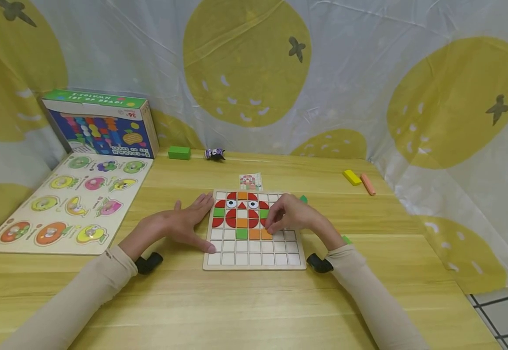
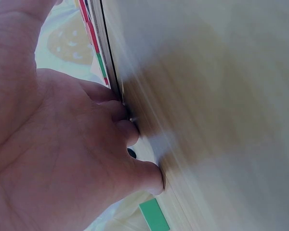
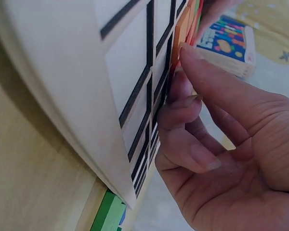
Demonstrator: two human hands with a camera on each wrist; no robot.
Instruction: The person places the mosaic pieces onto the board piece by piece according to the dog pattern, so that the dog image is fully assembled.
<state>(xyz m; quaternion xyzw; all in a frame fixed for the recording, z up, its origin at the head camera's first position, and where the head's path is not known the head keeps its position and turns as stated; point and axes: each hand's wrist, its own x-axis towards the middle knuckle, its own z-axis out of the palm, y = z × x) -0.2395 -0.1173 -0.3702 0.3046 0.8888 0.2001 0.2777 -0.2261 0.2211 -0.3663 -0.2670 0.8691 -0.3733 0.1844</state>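
Observation:
A square wooden grid board lies on the table, its upper part filled with red, green, orange and eye-marked tiles in a face-like pattern. My left hand lies spread along its left side, thumb on the lower left cells and fingers by the upper left edge. With curled fingers, my right hand has thumb and index fingertip at an orange tile, pinching it at its cell. In the right wrist view the thumb touches the orange tile. Left of that tile sit another orange tile and a green tile.
A small pattern card lies behind the board. At left are a fruit puzzle board and a bead-set box. Further back sit a green block and a small purple figure; a yellow block and coral stick lie right.

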